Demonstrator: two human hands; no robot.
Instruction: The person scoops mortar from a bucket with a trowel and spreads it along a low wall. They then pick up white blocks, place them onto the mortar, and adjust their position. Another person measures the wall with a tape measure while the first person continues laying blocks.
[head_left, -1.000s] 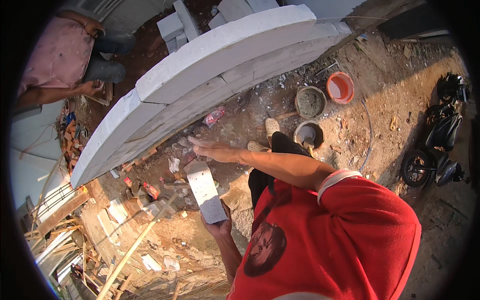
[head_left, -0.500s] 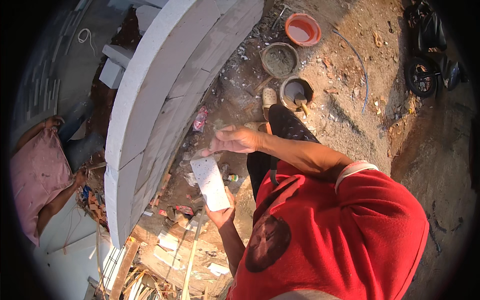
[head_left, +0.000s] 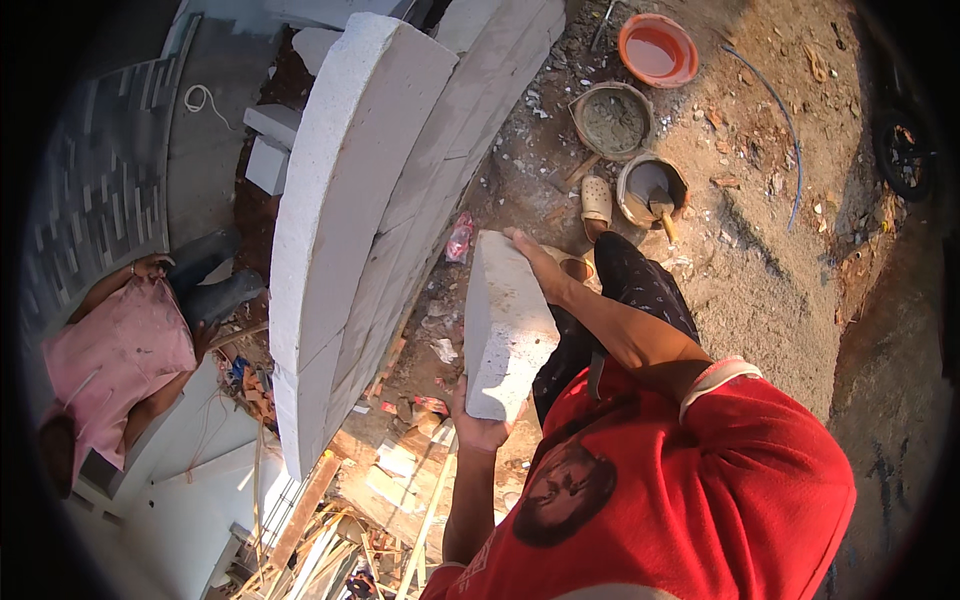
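Note:
A pale aerated concrete block (head_left: 497,320) is held between my two hands, long side pointing away from me, beside the wall. My left hand (head_left: 480,425) grips its near end from below, the fingers partly hidden behind it. At the far end my right hand (head_left: 537,265) is closed on the block's edge and right side. Close on the left rises the wall of the same pale blocks (head_left: 385,215), its top course lying nearest to the block in my hands. The block touches nothing but my hands.
Ahead to the right stand an orange bucket (head_left: 657,50) of liquid, a bucket of grey mortar (head_left: 613,122) and a bucket with a brush (head_left: 662,212). Beyond the wall a person in pink (head_left: 120,350) bends down. Timber scraps (head_left: 320,555) and rubble lie near left; a hose (head_left: 775,100) lies at right.
My right hand, earlier raised off the block's far end, now grips it. The block has come up nearer and turned to show its side. The view has shifted a little.

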